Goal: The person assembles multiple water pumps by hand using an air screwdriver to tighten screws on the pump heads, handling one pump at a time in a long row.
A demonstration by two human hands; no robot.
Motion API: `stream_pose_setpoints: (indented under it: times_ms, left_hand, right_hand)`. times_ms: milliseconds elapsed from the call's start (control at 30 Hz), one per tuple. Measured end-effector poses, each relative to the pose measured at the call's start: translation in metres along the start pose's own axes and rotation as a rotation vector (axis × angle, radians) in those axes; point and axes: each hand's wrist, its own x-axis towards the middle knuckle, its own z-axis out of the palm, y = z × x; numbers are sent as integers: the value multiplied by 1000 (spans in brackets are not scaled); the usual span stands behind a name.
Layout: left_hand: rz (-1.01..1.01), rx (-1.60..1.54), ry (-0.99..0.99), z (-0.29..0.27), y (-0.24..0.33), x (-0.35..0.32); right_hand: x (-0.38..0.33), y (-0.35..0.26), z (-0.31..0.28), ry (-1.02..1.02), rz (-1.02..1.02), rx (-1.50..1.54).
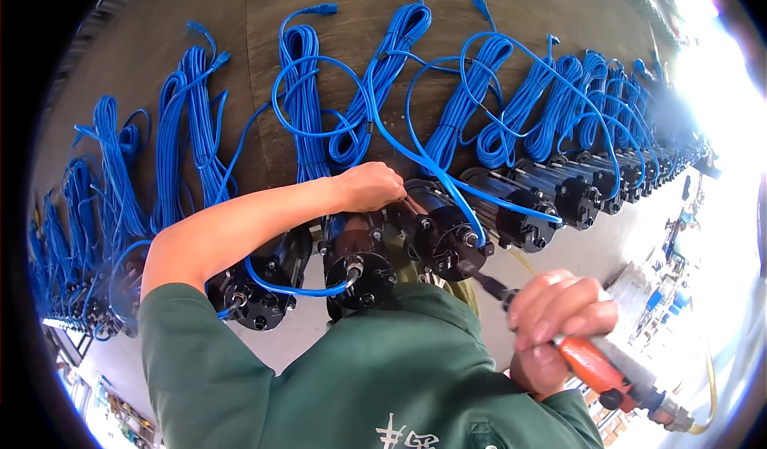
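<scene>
Our right hand wraps its fingers around an orange driver, its bit at the end of a black cylinder on the near edge of the bench. Our left hand bends its fingers beside that cylinder; we cannot tell how tightly, or on what. Coiled blue cables lie toward the far edge.

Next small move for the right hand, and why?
Probably steady the orange driver and check its bit is seated squarely before driving. The right hand grips the driver with the bit angled toward the lower edge of a black end cap; the tip is blurred, so contact can't be confirmed. The left hand is near the cap's cylinder.
</scene>
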Motion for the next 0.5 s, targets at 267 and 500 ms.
stream_pose_setpoints:
  times_ms: [267,500]
  left_hand:
    - [12,63,67,13,-2,-6]
    - [56,131,43,11,-6,-4]
  right_hand:
    - [-5,69,24,-206,-47,-322]
    - [-1,76,26,-142,14,-317]
